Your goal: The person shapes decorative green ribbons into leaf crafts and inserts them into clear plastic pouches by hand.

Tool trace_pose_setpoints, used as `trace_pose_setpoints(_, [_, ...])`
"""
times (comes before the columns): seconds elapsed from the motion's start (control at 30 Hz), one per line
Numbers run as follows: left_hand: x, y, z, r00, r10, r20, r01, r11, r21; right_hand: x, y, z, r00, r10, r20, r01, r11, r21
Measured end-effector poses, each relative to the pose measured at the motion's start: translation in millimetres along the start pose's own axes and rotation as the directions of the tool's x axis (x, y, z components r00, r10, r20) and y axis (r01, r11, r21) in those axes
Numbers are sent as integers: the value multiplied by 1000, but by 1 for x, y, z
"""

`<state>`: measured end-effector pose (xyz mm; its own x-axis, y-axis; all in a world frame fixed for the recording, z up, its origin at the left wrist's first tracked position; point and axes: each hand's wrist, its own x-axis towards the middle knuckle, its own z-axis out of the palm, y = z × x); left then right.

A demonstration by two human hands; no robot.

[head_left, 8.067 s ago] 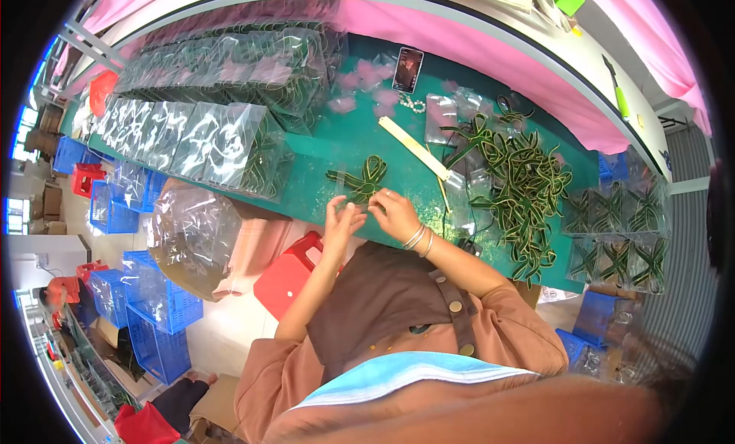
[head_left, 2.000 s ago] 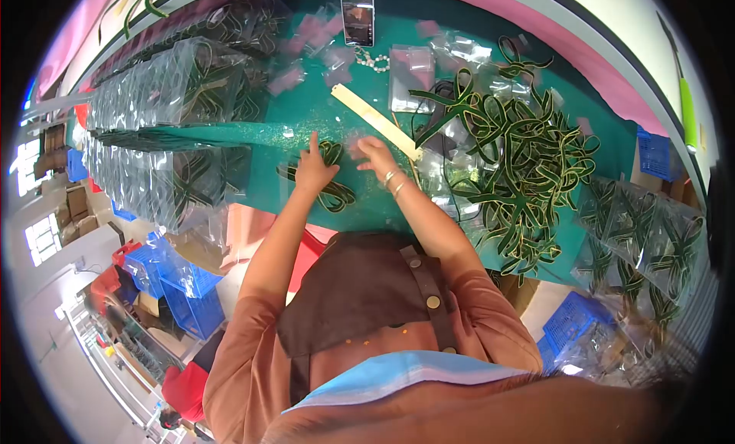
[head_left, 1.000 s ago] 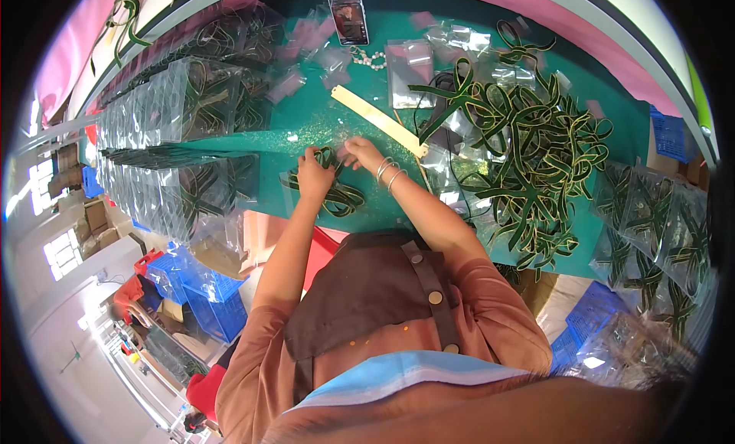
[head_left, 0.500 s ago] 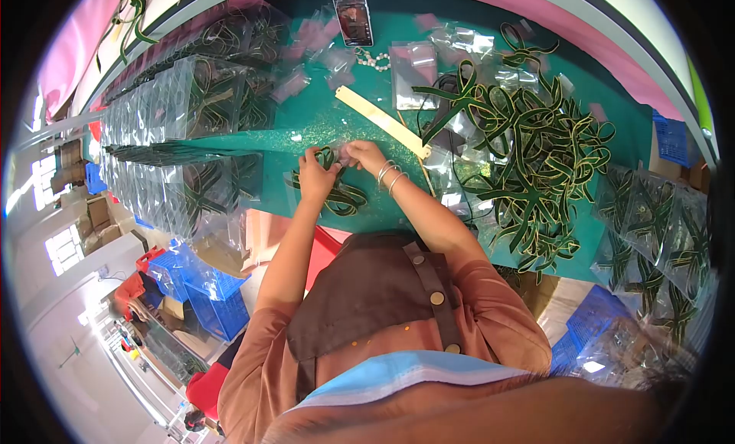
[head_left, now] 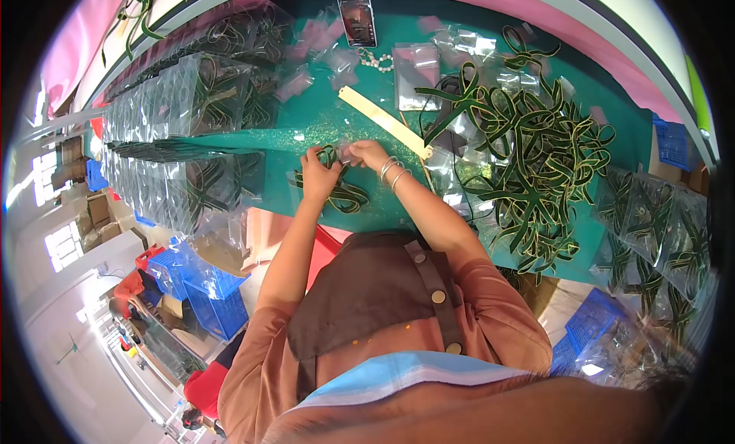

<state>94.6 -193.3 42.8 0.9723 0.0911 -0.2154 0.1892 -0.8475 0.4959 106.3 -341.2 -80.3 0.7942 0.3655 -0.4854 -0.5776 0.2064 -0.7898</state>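
A: What are the hands on?

B: The left hand (head_left: 318, 171) has its fingers closed on the looped ribbon (head_left: 347, 198), dark green with thin gold edging; its loops spread below both hands. The right hand (head_left: 369, 156), just beside it, pinches what looks like a small pinkish piece (head_left: 345, 151), though it's mostly hidden by fingers.

A: And the surface?

B: A smooth green table (head_left: 387, 208), dusted with glittery specks beyond the hands.

A: Any writing?

B: The phone (head_left: 357, 21), well beyond the hands, has a lit screen, its text too small to read. I see no readable brand.

A: What's crowding them?

B: A flat, pale yellow strip (head_left: 383, 122) slants just beyond the right hand. Farther right lies a tangled ribbon heap (head_left: 528, 161). Left of the left hand stand glossy clear bags (head_left: 149, 111). White beads (head_left: 375, 60) sit near the phone.
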Motion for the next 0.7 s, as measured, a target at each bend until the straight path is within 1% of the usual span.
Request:
trace_pose_setpoints(0.07, [0,-3,1,1000,18,-7,-18,1000,-20,-1,-4,-1,1000,21,4,-21,1000,-2])
trace_pose_setpoints(0.13, [-2,-2,-1,999,43,-8,-43,996,-79,-3,-7,-2,999,44,8,-44,999,-4])
trace_pose_setpoints(0.23, [1,-5,-2,999,51,4,-50,996,-76,-4,-8,-5,998,55,30,-54,998,-36])
trace_pose_setpoints(0.3, [4,-8,-2,999,37,26,-35,996,-86,-7,-6,-7,991,83,108,-103,976,191])
trace_pose_setpoints(0.33, [5,-9,-1,999,22,48,-18,995,-95,-8,-6,-9,991,83,109,-103,976,190])
trace_pose_setpoints(0.4, [7,-12,1,998,16,58,-10,996,-92,-11,-7,-13,977,68,202,-125,949,289])
trace_pose_setpoints(0.43, [8,-14,2,997,10,70,-4,996,-87,-12,-9,-11,977,69,202,-127,949,288])
trace_pose_setpoints(0.47, [8,-15,4,997,9,72,-3,996,-88,-13,-11,-7,987,76,139,-109,963,247])
trace_pose_setpoints(0.5, [9,-17,5,997,47,67,-42,996,-75,-11,-10,-4,994,80,74,-94,975,204])
trace_pose_setpoints(0.53, [9,-18,7,994,86,63,-82,995,-62,-8,-8,1,994,81,72,-94,974,204])
trace_pose_setpoints(0.57, [9,-19,9,994,88,65,-84,995,-63,-5,-8,9,999,36,-11,-35,997,73])
trace_pose_setpoints(0.6, [7,-17,8,995,60,74,-54,995,-83,1,-6,15,996,-20,-87,15,998,-64])
trace_pose_setpoints(0.63, [7,-16,7,996,32,81,-23,994,-103,4,-5,23,996,-21,-88,16,998,-65])
trace_pose_setpoints(0.7, [7,-17,7,997,40,67,-32,993,-113,4,-4,41,933,-167,-318,86,963,-255])
